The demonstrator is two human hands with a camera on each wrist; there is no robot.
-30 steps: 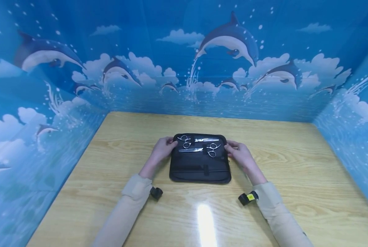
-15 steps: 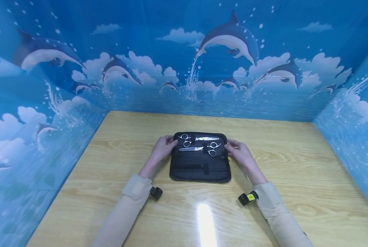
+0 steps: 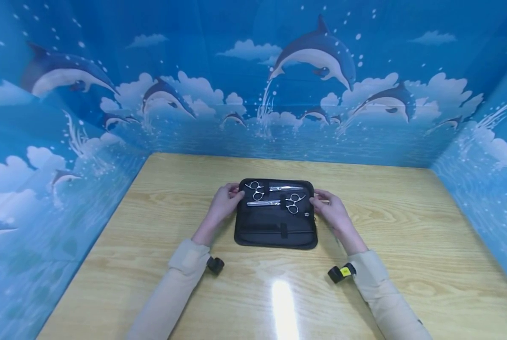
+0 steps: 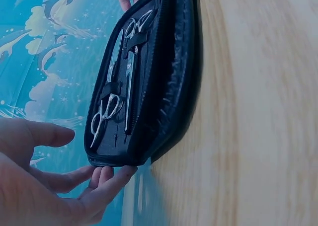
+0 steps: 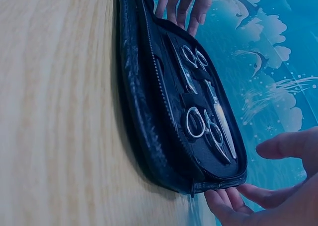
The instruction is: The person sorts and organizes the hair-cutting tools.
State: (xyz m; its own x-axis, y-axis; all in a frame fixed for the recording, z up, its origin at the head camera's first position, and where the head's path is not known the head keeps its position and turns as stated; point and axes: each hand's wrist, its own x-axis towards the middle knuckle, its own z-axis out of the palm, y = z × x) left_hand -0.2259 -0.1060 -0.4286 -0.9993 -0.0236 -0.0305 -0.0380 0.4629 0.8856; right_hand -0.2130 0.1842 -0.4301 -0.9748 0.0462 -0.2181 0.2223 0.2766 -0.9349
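Note:
A black zip-up scissors case [image 3: 259,223] lies partly opened on the table, its inner panel facing me. Elastic loops hold two pairs of silver hairdressing scissors on it. The upper scissors [image 3: 285,188] have handles at left; the lower scissors [image 3: 263,203] have handles at right. Against the panel's left edge rest the fingers of my left hand [image 3: 225,200], and my right hand [image 3: 331,208] touches the right edge. Both wrist views show fingertips at the case's outer edge and the thumbs [image 4: 57,134] held apart from it. In those views, the scissors panel stands raised and angled away from the lower half [image 5: 136,107].
The wood-grain table [image 3: 159,283] carries a bright light reflection in front of the case. A blue curtain with dolphins [image 3: 193,137] encloses the back and sides. Small black cameras [image 3: 215,265] are strapped at both wrists.
The scissors panel has shifted slightly away from me and up in the head view, its far and near edges both higher. The hands stay at its sides, barely moving.

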